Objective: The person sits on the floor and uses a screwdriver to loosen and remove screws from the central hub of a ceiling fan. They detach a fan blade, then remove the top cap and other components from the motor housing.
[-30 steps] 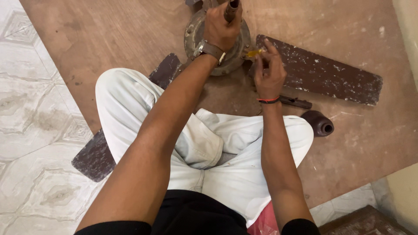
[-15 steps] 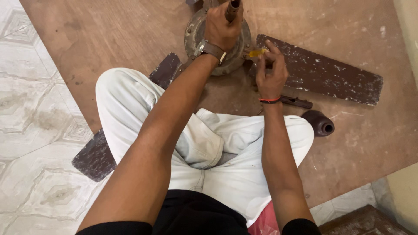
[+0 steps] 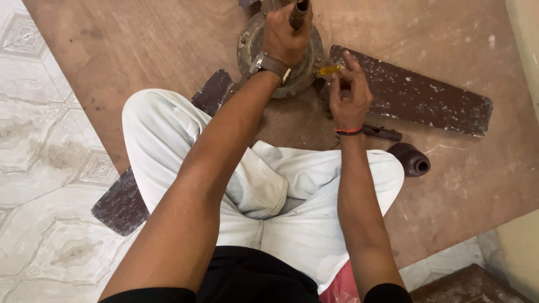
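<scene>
Head view looks down on a seated person's two arms reaching over white-trousered knees to a dismantled ceiling fan on a brown board. Left hand [image 3: 285, 35] is clenched around the fan's upright rod [image 3: 299, 10], steadying the round motor housing [image 3: 251, 42] directly beneath it. Right hand [image 3: 349, 95] pinches a yellow-handled screwdriver [image 3: 328, 70], whose tip points toward the housing's edge just beside the left wrist; whether the tip is seated in a screw is hard to tell, since the fingers hide it. One dusty blade [image 3: 415, 92] stretches away past the right hand, and another blade [image 3: 120, 205] runs out under the left knee. A dark cup-shaped cover [image 3: 411, 159] lies near the right forearm, with a small black bracket [image 3: 382, 132] just behind the right wrist.

Likely risk: the screwdriver could slip off a worn or dirty screw head and jab the left wrist, which sits close in its line. Should the left grip slacken, the housing might turn under the driver's push.
</scene>
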